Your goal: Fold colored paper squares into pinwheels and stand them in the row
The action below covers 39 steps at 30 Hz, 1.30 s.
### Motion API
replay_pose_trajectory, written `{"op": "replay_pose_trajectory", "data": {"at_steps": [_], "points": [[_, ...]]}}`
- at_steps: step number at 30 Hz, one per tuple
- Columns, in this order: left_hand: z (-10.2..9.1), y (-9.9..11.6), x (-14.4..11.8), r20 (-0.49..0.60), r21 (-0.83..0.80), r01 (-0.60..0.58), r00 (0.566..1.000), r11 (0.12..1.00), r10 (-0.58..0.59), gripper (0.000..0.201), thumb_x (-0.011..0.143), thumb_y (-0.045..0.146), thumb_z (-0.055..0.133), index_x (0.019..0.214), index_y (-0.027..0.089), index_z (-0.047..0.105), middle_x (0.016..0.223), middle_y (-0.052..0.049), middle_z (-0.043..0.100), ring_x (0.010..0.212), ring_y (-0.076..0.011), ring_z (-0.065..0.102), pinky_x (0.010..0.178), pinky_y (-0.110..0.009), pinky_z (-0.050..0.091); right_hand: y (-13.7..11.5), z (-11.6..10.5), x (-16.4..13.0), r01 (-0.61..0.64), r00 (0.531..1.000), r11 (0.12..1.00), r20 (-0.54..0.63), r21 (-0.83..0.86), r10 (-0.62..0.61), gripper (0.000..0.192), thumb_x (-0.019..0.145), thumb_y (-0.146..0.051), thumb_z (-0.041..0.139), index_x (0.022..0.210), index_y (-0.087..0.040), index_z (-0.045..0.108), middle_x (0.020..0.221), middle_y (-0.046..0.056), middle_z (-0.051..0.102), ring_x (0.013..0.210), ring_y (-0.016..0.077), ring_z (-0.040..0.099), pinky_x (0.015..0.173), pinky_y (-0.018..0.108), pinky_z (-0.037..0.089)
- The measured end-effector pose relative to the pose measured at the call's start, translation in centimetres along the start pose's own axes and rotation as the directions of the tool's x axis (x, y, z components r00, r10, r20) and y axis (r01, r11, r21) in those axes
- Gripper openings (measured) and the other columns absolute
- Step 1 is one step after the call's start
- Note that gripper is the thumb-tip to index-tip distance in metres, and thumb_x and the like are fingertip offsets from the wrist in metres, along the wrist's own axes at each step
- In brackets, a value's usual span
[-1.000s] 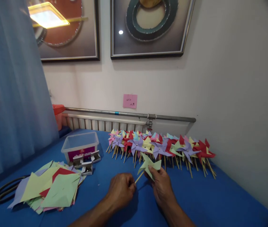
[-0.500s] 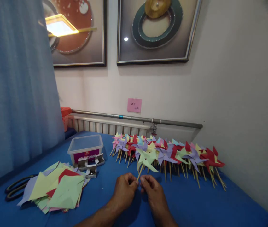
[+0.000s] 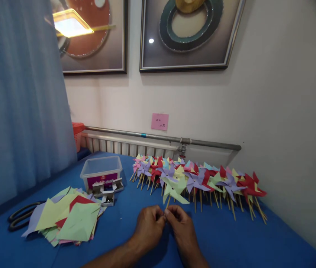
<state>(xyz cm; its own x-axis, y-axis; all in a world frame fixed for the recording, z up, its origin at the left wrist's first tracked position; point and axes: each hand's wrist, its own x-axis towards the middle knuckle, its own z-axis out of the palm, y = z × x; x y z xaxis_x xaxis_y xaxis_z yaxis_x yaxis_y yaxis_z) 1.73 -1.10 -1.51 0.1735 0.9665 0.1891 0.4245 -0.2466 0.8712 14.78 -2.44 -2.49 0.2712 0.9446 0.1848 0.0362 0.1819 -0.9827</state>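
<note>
Bare blue worktop (image 3: 230,238) is lying open to the right of the right hand (image 3: 180,223) and in the strip between the left hand (image 3: 147,227) and the paper stack (image 3: 65,219). Straight ahead, the row of finished pinwheels (image 3: 199,178) is walling off the far edge along the radiator pipe (image 3: 160,137). To the left, a clear plastic box (image 3: 101,172), small staple boxes (image 3: 106,193) and scissors (image 3: 21,216) are crowding the route, with the curtain (image 3: 18,100) closing that side.
</note>
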Motion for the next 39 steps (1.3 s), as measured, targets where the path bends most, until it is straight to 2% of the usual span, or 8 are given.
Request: {"op": "replay_pose_trajectory", "data": {"at_steps": [8,12,15,18,22,25,29,39], "points": [[-0.8,-0.3,0.4,0.012,0.086,-0.078,0.997,0.993,0.077,0.020,0.084,0.029,0.058,0.069,0.017,0.064,0.066,-0.001,0.065,0.064,-0.0152,0.054,0.063,-0.027,0.032,-0.5,-0.3,-0.1,0.024,0.999,1.000,-0.035,-0.011,-0.024,0.025,0.070,-0.045,0.074,0.068,-0.021,0.066,0.064,-0.001,0.060,0.065,0.0178,0.052,0.064,0.029,0.043],[-2.4,-1.0,1.6,-0.040,0.198,-0.070,0.996,0.978,0.080,0.025,0.089,0.032,0.054,0.072,0.017,0.064,0.067,0.000,0.064,0.066,-0.0154,0.056,0.064,-0.027,0.033,-0.9,-2.3,-0.1,0.043,0.997,0.997,-0.061,-0.064,-0.047,0.025,0.073,-0.045,0.070,0.067,-0.022,0.063,0.061,-0.002,0.059,0.060,0.0163,0.051,0.060,0.028,0.041],[-3.3,-1.5,2.3,-0.045,0.267,-0.022,0.998,0.964,0.035,0.026,0.092,0.030,0.051,0.074,0.017,0.064,0.066,0.000,0.064,0.066,-0.0154,0.057,0.064,-0.026,0.031,-1.3,-6.9,0.0,0.057,0.991,0.986,-0.114,-0.154,-0.075,0.023,0.075,-0.044,0.066,0.071,-0.022,0.062,0.062,-0.002,0.060,0.057,0.0162,0.051,0.059,0.028,0.041],[-3.6,-1.6,2.3,-0.035,0.303,-0.011,0.999,0.953,0.023,0.027,0.093,0.030,0.049,0.075,0.017,0.065,0.067,0.000,0.065,0.067,-0.0157,0.058,0.063,-0.026,0.031,-1.9,-14.5,0.4,0.080,0.959,0.924,-0.224,-0.374,-0.174,0.025,0.075,-0.047,0.064,0.074,-0.022,0.065,0.067,0.000,0.064,0.065,0.0193,0.057,0.064,0.029,0.043],[-3.5,-1.0,1.6,-0.012,0.323,-0.063,0.997,0.944,0.071,0.027,0.093,0.032,0.048,0.076,0.018,0.064,0.068,0.000,0.065,0.068,-0.0159,0.059,0.064,-0.026,0.032,-3.2,-24.7,1.0,-0.172,0.847,0.749,-0.485,-0.640,-0.219,0.027,0.077,-0.043,0.054,0.083,-0.021,0.069,0.078,0.007,0.072,0.073,0.0248,0.065,0.068,0.032,0.045],[-3.5,-0.6,1.2,-0.016,0.341,-0.091,0.995,0.936,0.102,0.027,0.093,0.032,0.046,0.076,0.019,0.063,0.069,0.000,0.065,0.069,-0.0163,0.060,0.065,-0.026,0.034,-3.8,-29.1,1.5,-0.289,0.767,0.704,-0.597,-0.649,-0.235,0.029,0.078,-0.038,0.050,0.087,-0.019,0.070,0.086,0.013,0.075,0.080,0.0290,0.067,0.068,0.034,0.044],[-4.1,-0.4,1.4,-0.021,0.367,-0.069,0.996,0.928,0.083,0.029,0.092,0.036,0.045,0.077,0.020,0.063,0.069,0.000,0.065,0.070,-0.0179,0.062,0.065,-0.027,0.035,-3.3,-30.7,2.9,-0.345,0.742,0.664,-0.626,-0.663,-0.239,0.024,0.080,-0.033,0.052,0.085,-0.021,0.072,0.086,0.011,0.076,0.080,0.0270,0.068,0.067,0.031,0.043],[-4.7,-1.5,2.1,-0.035,0.359,-0.048,0.997,0.932,0.065,0.033,0.090,0.043,0.044,0.077,0.022,0.065,0.067,0.000,0.067,0.067,-0.0193,0.064,0.067,-0.027,0.040,-1.8,-31.8,6.8,-0.342,0.784,0.571,-0.562,-0.746,-0.263,0.023,0.087,-0.029,0.052,0.091,-0.021,0.074,0.092,0.008,0.077,0.085,0.0241,0.068,0.069,0.029,0.042]]}}
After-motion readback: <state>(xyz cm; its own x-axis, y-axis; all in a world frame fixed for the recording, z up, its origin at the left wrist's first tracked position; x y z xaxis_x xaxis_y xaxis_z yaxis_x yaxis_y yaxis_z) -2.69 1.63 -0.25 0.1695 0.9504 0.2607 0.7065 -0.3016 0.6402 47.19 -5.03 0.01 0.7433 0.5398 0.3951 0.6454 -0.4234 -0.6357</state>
